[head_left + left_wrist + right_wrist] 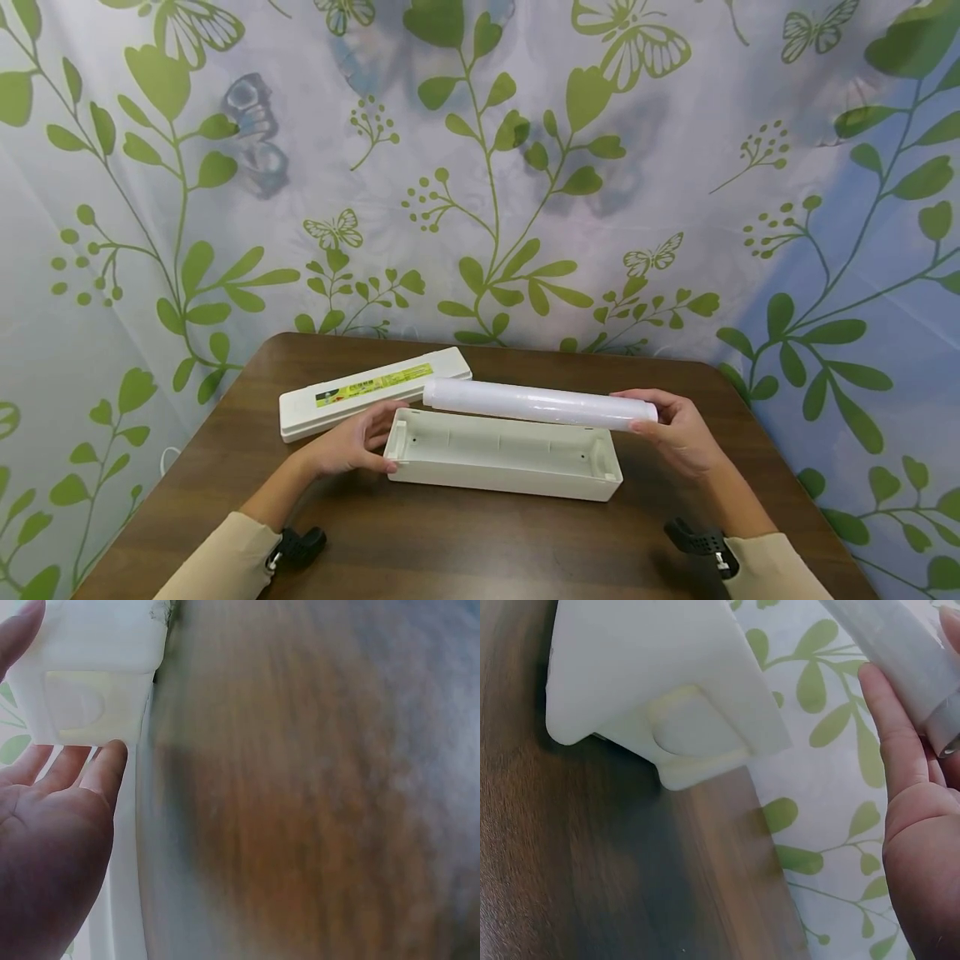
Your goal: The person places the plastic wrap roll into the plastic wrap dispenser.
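My right hand (678,429) grips the right end of a roll of plastic wrap (536,402), thumb in front and fingers behind. The roll is held slightly slanted above the back edge of an open white box (502,475), its left end higher. In the right wrist view the same roll (900,656) lies along my fingers. My left hand (352,442) holds the left end of the box, with the thumb at the front corner and fingers at the back. The left wrist view shows that end of the box (94,705) between thumb and fingers.
Behind the box and to the left lies a white lid (446,367) with a yellow-green label, angled on the brown wooden table (480,554). A curtain (510,208) printed with leaves and butterflies hangs right behind the table. Each wrist wears a black strap (300,547).
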